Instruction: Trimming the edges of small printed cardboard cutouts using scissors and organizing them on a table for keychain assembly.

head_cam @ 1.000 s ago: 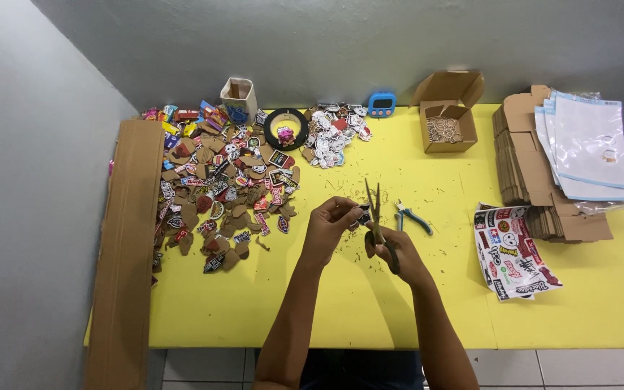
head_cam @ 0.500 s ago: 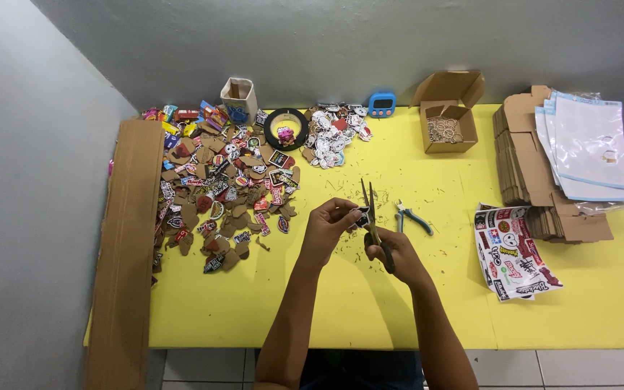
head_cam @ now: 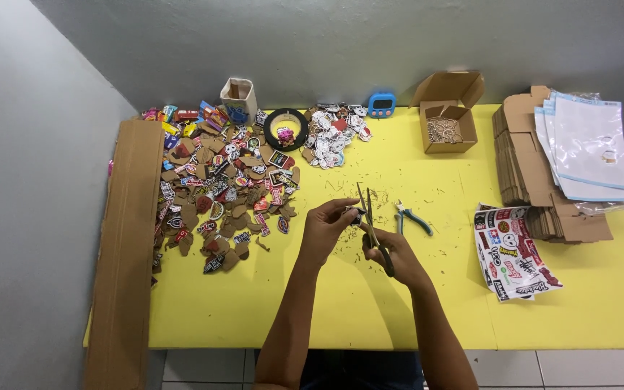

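Scissors: now tilted slightly leftward, blades upright, gripped in my right hand. Left hand grip pinches small sticker piece against blades, above yellow worktop; pliers alongside.

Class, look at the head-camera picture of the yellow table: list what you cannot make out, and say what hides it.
- Small piece in the left hand: mostly covered by the fingers, too small to identify.
- Scissors handles: hidden inside the right hand.
- Contents of the open cardboard box: too small to tell.
- Cardboard strip: cut off by the bottom edge.
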